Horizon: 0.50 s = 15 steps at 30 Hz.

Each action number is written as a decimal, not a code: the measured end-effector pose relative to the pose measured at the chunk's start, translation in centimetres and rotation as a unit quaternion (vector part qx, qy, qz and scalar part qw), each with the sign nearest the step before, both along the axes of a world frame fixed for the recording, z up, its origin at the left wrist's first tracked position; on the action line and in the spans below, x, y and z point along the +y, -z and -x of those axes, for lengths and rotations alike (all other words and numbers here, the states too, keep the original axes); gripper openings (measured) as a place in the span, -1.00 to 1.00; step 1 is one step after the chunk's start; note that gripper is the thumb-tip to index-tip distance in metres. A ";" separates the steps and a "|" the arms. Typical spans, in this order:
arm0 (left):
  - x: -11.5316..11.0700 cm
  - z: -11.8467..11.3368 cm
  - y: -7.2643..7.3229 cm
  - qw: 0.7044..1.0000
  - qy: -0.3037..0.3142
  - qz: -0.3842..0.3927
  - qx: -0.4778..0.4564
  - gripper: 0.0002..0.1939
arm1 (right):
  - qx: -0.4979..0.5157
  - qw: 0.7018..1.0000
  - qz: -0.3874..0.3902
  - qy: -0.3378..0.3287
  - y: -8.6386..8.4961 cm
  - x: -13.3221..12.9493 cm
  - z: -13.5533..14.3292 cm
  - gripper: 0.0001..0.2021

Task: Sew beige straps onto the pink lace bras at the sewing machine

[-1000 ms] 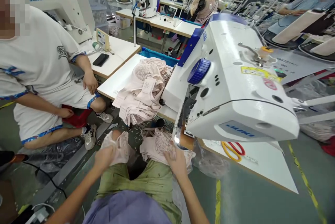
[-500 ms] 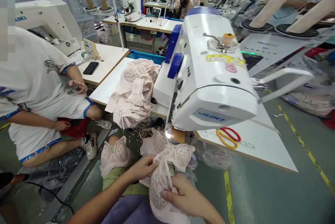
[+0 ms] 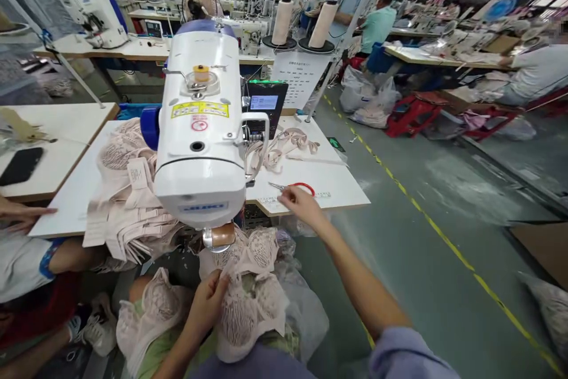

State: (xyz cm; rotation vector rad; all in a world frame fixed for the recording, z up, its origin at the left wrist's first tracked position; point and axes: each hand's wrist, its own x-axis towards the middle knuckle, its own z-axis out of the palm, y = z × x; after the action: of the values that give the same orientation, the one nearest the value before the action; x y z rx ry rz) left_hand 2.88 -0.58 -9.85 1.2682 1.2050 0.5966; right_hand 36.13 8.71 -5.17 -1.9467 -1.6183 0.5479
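My left hand (image 3: 208,302) pinches the top of a pale pink lace bra (image 3: 237,320) that lies across my lap. Another lace bra (image 3: 261,249) sits just behind it, below the head of the white sewing machine (image 3: 199,154). At the front edge of the machine's white table, my right hand (image 3: 302,206) has its fingers closed on a pair of scissors (image 3: 307,187). A red handle loop and the blades show around the fingers; the rest is covered by the hand. A further bra (image 3: 155,302) rests over my left thigh.
Stacked bras (image 3: 128,207) hang over the table's left edge. Pale straps (image 3: 284,148) lie beside the control screen (image 3: 264,104). A co-worker's hand (image 3: 26,213) rests at the left, near a black phone (image 3: 21,166). Thread cones (image 3: 281,21) stand behind.
My right hand has let go of the bra and reached forward to the scissors on the table. My left hand still holds the bra. The view has swung to the right.
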 end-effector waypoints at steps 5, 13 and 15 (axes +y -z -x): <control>-1.4 -0.5 -0.5 0.998 0.013 -0.050 0.031 -0.49 | -0.036 0.998 -0.043 0.042 1.7 8.0 -1.4 -0.67; -2.0 -0.6 -1.4 0.989 0.025 -0.123 0.073 -0.65 | 0.031 0.995 -0.087 0.035 0.3 8.4 -1.0 -0.83; -2.1 -0.8 -2.4 0.989 0.040 -0.122 0.069 -0.65 | 0.104 0.990 -0.094 0.023 -1.0 5.9 0.7 -0.75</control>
State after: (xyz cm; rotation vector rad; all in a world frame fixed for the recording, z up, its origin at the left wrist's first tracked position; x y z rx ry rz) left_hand 3.67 -2.64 -7.46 1.5795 1.2136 0.6191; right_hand 35.45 14.62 -4.18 -1.7247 -1.4363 0.5402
